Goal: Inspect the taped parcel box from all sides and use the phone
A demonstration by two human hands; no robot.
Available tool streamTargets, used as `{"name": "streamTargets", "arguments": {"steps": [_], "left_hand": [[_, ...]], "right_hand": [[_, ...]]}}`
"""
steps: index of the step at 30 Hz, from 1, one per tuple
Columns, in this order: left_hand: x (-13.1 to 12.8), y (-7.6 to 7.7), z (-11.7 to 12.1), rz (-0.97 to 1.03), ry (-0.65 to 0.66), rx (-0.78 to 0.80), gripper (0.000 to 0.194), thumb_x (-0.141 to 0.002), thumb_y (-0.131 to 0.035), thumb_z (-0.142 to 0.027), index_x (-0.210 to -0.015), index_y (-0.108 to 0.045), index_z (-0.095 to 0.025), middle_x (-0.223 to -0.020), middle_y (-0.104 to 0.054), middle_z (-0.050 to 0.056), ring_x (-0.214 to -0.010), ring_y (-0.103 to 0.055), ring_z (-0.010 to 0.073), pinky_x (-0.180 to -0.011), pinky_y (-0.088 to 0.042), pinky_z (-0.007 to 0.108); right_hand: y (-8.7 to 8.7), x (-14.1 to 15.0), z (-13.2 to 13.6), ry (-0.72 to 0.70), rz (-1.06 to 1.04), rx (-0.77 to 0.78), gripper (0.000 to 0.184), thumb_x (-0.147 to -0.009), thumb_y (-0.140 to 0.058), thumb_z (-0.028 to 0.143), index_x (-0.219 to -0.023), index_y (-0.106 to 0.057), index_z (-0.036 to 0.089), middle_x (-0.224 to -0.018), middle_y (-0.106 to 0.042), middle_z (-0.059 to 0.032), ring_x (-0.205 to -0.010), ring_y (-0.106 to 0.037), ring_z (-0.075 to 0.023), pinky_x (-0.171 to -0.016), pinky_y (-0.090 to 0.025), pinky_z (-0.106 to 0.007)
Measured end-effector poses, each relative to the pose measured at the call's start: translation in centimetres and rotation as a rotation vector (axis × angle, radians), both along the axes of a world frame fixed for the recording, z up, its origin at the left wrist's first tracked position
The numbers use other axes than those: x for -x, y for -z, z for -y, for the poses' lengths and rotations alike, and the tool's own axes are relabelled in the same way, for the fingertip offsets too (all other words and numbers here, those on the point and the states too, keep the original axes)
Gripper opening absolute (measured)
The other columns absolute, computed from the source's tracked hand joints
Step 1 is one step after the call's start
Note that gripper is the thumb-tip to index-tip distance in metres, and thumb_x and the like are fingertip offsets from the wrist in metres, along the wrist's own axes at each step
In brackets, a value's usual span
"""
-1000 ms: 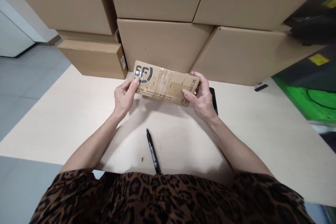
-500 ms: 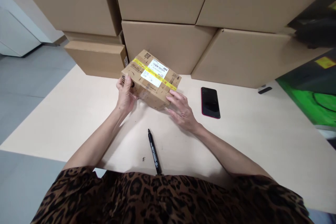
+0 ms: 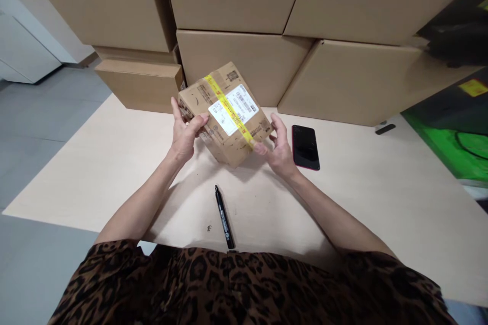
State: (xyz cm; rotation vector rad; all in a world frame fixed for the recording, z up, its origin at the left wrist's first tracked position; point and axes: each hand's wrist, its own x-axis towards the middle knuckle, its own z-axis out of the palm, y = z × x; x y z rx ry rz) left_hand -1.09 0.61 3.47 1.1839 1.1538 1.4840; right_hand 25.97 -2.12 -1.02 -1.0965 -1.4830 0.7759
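Observation:
A small cardboard parcel [image 3: 224, 111] with yellow tape and a white shipping label is lifted above the pale table [image 3: 362, 183], tilted so its labelled face looks up at me. My left hand [image 3: 185, 132] grips its left end, thumb on top. My right hand [image 3: 278, 147] holds its lower right corner with fingers curled under it. A black marker pen [image 3: 223, 216] lies on the table below the parcel, close to my body.
A black phone with a red edge [image 3: 305, 146] lies just right of my right hand. Several large cardboard boxes [image 3: 244, 66] are stacked along the back of the table. A green and black object [image 3: 453, 137] stands at the right.
The parcel was turned from its printed side to the labelled, yellow-taped face, then raised and tilted toward me. My right hand moved from the side to grip the lower right corner.

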Motion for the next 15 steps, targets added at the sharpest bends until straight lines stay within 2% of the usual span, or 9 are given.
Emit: {"name": "streamTargets", "arguments": {"steps": [2,4,6,8,11,13,15], "left_hand": [[-0.8,-0.6,0.5,-0.003,-0.001,-0.036,0.141,-0.067,-0.091,-0.07,-0.174,-0.005,-0.038,-0.174,-0.042,0.014,-0.152,-0.051,0.0379,-0.11,-0.058,0.049],[-1.6,-1.0,0.9,-0.013,0.011,-0.108,0.141,-0.07,-0.085,-0.081,-0.174,-0.002,-0.034,-0.174,-0.041,0.015,-0.162,-0.04,0.0374,-0.124,-0.047,0.051],[-2.3,-1.3,1.3,-0.045,0.072,-0.182,0.135,-0.074,-0.078,-0.086,-0.174,-0.007,-0.031,-0.172,-0.043,0.016,-0.166,-0.034,0.0366,-0.132,-0.037,0.051],[-2.6,-1.6,1.6,-0.09,0.209,-0.214,0.123,-0.078,-0.079,-0.081,-0.173,-0.018,-0.03,-0.175,-0.039,0.014,-0.168,-0.029,0.0362,-0.136,-0.03,0.051],[-2.7,-1.5,1.9,-0.116,0.435,-0.184,0.101,-0.087,-0.075,-0.073,-0.17,-0.031,-0.034,-0.182,-0.029,0.006,-0.17,-0.024,0.0336,-0.138,-0.027,0.051],[-2.7,-1.2,1.9,-0.093,0.493,-0.155,0.091,-0.092,-0.069,-0.073,-0.169,-0.035,-0.038,-0.183,-0.027,0.002,-0.171,-0.022,0.0311,-0.138,-0.026,0.051],[-2.6,-1.1,1.7,-0.079,0.476,-0.152,0.086,-0.094,-0.066,-0.073,-0.167,-0.038,-0.039,-0.182,-0.029,0.001,-0.171,-0.021,0.0302,-0.138,-0.025,0.052]], "right_hand": [[-0.2,0.2,-0.4,-0.074,-0.238,0.209,0.104,-0.062,-0.092,0.075,-0.149,-0.053,0.032,-0.163,-0.053,-0.0132,-0.151,-0.051,-0.0367,-0.127,-0.041,-0.062],[-0.2,0.7,-0.5,-0.149,-0.407,0.356,0.084,-0.061,-0.095,0.07,-0.129,-0.064,0.03,-0.141,-0.072,-0.0099,-0.134,-0.066,-0.0317,-0.12,-0.051,-0.053],[0.0,1.3,-0.4,-0.181,-0.525,0.431,0.066,-0.062,-0.096,0.066,-0.11,-0.069,0.029,-0.121,-0.08,-0.0059,-0.121,-0.073,-0.0288,-0.111,-0.058,-0.048],[0.5,1.6,-0.5,-0.166,-0.624,0.44,0.059,-0.062,-0.096,0.065,-0.102,-0.071,0.03,-0.113,-0.083,-0.004,-0.117,-0.075,-0.0284,-0.103,-0.063,-0.046],[1.2,1.6,-0.9,-0.115,-0.724,0.418,0.055,-0.063,-0.096,0.066,-0.098,-0.073,0.03,-0.113,-0.084,-0.003,-0.117,-0.075,-0.0288,-0.097,-0.065,-0.046],[1.5,1.4,-1.2,-0.091,-0.741,0.413,0.053,-0.065,-0.094,0.067,-0.099,-0.074,0.031,-0.114,-0.083,-0.0016,-0.117,-0.075,-0.0276,-0.096,-0.065,-0.046],[1.7,1.1,-1.4,-0.082,-0.701,0.395,0.053,-0.07,-0.089,0.071,-0.101,-0.074,0.032,-0.114,-0.083,-0.0002,-0.114,-0.075,-0.0254,-0.092,-0.064,-0.043]]}}
